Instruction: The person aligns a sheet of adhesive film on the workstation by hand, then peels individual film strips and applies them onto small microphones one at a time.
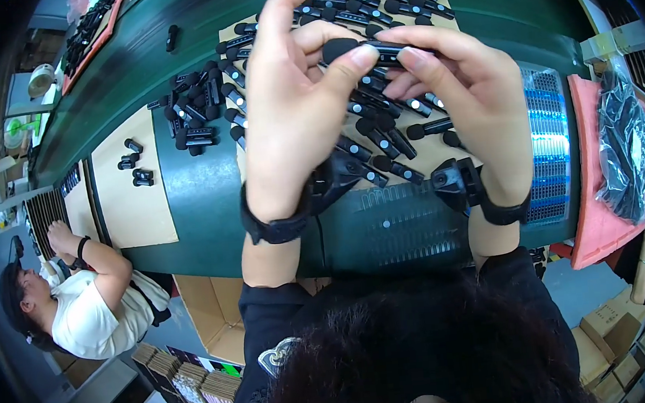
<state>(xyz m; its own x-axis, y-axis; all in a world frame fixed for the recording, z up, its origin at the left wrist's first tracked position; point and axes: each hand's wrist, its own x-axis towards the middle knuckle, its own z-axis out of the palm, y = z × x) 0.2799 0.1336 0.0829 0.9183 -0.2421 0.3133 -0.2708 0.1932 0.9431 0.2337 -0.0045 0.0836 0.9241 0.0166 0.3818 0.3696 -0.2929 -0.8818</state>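
Between my two hands, above the green table, is a small black wireless microphone with a rounded foam tip. My left hand pinches it near the foam end with thumb and fingers, its index finger raised. The thumb and fingers of my right hand close on the other end of the body. Beneath my hands, many similar microphones lie spread on a sheet of brown cardboard. Part of that sheet is hidden by my hands.
Left of the cardboard is a pile of black microphones; farther left, a few lie on another cardboard sheet. Clear plastic trays stand at right, beside pink foam bearing a bagged black bundle. A co-worker is at far left.
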